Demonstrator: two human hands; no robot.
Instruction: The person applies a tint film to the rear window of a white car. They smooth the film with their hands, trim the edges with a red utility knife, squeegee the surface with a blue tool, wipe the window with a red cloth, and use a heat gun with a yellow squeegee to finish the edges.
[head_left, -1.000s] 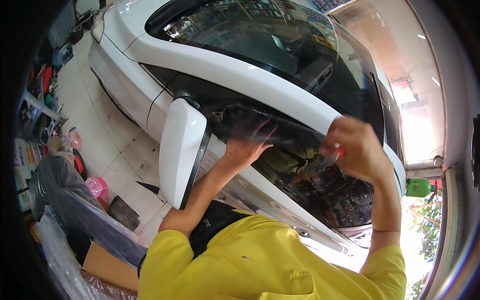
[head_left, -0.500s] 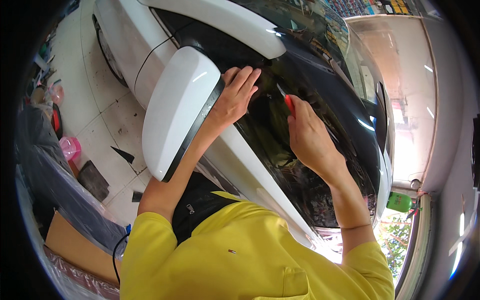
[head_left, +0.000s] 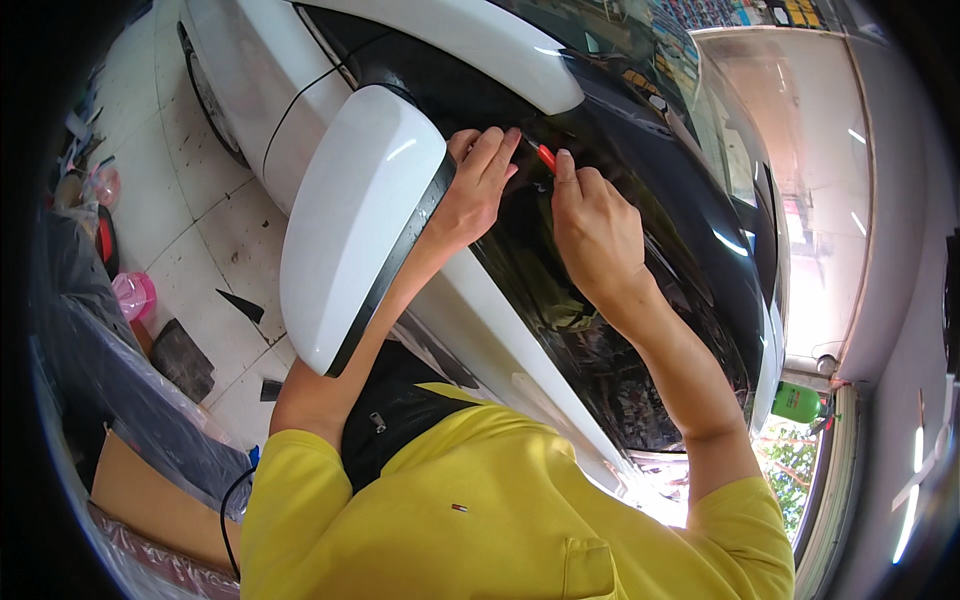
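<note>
In my right hand (head_left: 600, 225) is a craft knife with a red handle (head_left: 546, 157), its thin blade pointing up and left. The blade tip is close to the fingertips of my left hand (head_left: 470, 205), against the upper front part of a car's dark side window (head_left: 600, 370). My left hand lies on that glass with its fingers stretched out, holding nothing I can see. Its forearm passes beside the white side mirror (head_left: 362, 215), whose black lower edge faces the arm. Whether the blade touches the glass or a film on it, I cannot tell.
Left on the tiled floor are a black triangular scrap (head_left: 243, 304), a dark flat piece (head_left: 183, 360) and a pink container (head_left: 134, 296). Cardboard (head_left: 150, 490) and plastic-covered material (head_left: 130, 380) stand at the lower left. A green bottle (head_left: 797, 403) is at the right.
My right hand has moved up and left with the craft knife, bringing the blade to the left fingertips. My left hand stays nearly in place on the glass.
</note>
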